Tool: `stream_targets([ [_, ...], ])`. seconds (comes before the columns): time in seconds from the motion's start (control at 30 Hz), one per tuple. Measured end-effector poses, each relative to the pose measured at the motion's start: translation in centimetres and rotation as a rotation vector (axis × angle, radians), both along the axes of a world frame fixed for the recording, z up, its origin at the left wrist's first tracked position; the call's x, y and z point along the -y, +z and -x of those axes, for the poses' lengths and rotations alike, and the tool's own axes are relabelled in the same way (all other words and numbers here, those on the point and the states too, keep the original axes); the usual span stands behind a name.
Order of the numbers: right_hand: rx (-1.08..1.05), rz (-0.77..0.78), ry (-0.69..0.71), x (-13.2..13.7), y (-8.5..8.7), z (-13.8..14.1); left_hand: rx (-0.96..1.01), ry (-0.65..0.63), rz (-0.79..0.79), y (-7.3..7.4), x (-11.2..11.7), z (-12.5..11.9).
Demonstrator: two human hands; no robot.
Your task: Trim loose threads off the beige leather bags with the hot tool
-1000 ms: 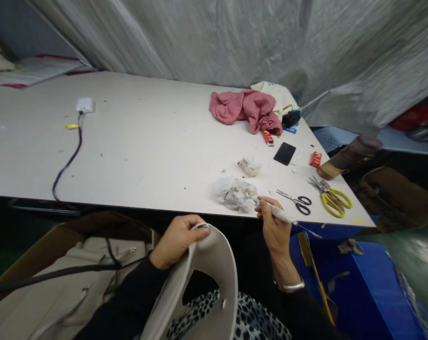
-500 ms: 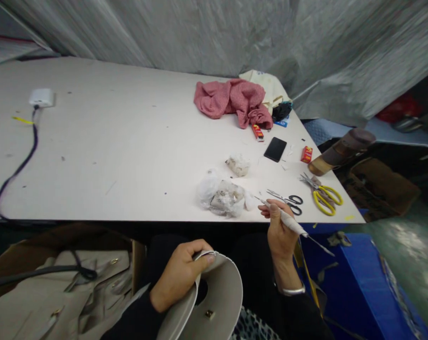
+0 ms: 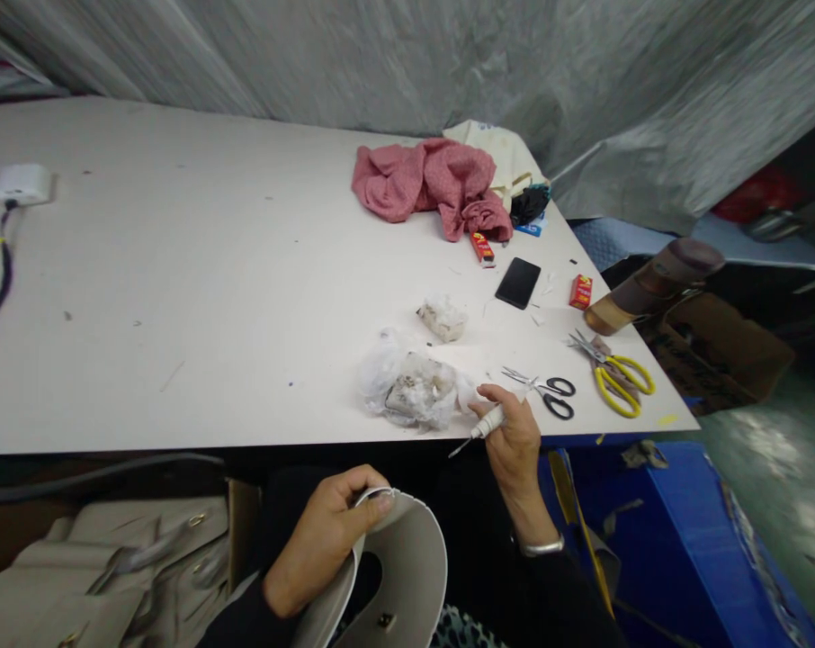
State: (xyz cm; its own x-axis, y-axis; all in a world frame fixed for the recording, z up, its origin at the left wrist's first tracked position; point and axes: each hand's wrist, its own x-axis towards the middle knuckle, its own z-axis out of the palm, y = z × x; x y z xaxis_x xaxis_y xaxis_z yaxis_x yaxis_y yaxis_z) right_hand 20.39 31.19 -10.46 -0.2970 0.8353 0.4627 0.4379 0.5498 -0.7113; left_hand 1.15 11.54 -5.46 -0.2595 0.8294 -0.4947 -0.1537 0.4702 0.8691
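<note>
My left hand (image 3: 330, 531) is closed on the rim of a beige bag piece (image 3: 407, 562), thumb over the edge at a corner. The piece curves open toward me, with a dark oval hole and a small metal fitting inside. In my right hand (image 3: 512, 436) is an awl (image 3: 488, 423) with a white-wrapped handle, its thin metal tip pointing down and left. That tip is apart from the bag piece. Just left of the right hand, a whitish lump in clear plastic (image 3: 417, 391) lies at the table edge. Black-handled scissors (image 3: 549, 391) lie just right of it.
On the white table (image 3: 198, 270) are a smaller wrapped lump (image 3: 443, 319), yellow-handled pliers (image 3: 613, 373), a bottle (image 3: 654, 283), a phone (image 3: 518, 283), small red boxes (image 3: 581, 291) and a pink cloth (image 3: 427, 180). A carton of beige bags (image 3: 103, 558) stands lower left; a blue box (image 3: 684, 531) stands right.
My right hand has moved left and turned the awl, so its metal tip now points down-left, toward the bag piece. The left hand keeps its hold. The view has shifted slightly.
</note>
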Motion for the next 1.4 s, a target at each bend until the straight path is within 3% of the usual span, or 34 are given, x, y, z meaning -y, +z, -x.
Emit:
stream_targets([
  [0.2, 0.111, 0.156, 0.079, -1.2, 0.4, 1.2, 0.02, 0.001, 0.024, -0.8, -0.2, 0.2],
  [0.37, -0.021, 0.332, 0.073, -1.6, 0.8, 1.1, 0.052, -0.011, 0.05, -0.9, -0.6, 0.3],
  [0.5, -0.186, 0.289, -0.022, -0.5, 1.9, 0.9, 0.034, -0.033, 0.085, -0.8, -0.9, 0.5],
  [0.7, -0.143, 0.078, 0.204, 3.3, 3.4, 1.7, 0.034, -0.048, 0.118, -1.0, -1.3, 0.7],
  [0.8, -0.135, 0.042, 0.202, 4.5, 3.4, 2.2, 0.05, -0.045, 0.119, -0.9, -1.6, 0.7],
  [1.13, -0.103, 0.075, 0.2, 4.6, 2.9, 2.6, 0.067, -0.027, 0.145, -0.8, -2.0, 0.7],
  [1.4, -0.069, -0.002, 0.192, 4.7, 3.1, 2.9, 0.063, -0.031, 0.146, -0.8, -1.7, 0.9],
])
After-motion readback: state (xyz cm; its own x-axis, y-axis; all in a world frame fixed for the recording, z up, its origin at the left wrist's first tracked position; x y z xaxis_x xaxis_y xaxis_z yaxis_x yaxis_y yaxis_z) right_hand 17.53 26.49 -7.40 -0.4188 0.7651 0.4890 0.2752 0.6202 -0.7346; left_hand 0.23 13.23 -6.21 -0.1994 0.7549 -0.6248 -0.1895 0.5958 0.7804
